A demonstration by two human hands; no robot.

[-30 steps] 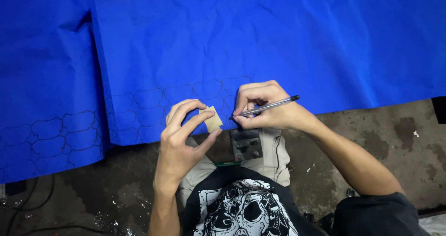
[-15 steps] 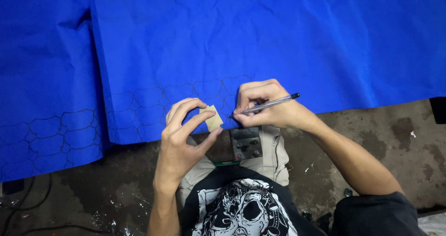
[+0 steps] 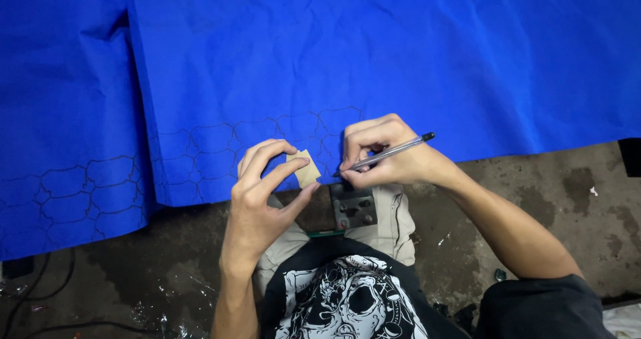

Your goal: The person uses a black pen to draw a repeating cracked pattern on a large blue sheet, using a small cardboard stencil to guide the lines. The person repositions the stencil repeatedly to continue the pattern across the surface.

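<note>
A small tan card template (image 3: 306, 169) is pinched flat by the left hand (image 3: 264, 192) at the near edge of the blue sheet (image 3: 374, 59); it is best kept pressed firm while the pen (image 3: 394, 150), gripped by the right hand (image 3: 390, 153), traces its edge. The sheet, bearing rows of outlines, is spread over a stained concrete floor (image 3: 574, 205).
</note>
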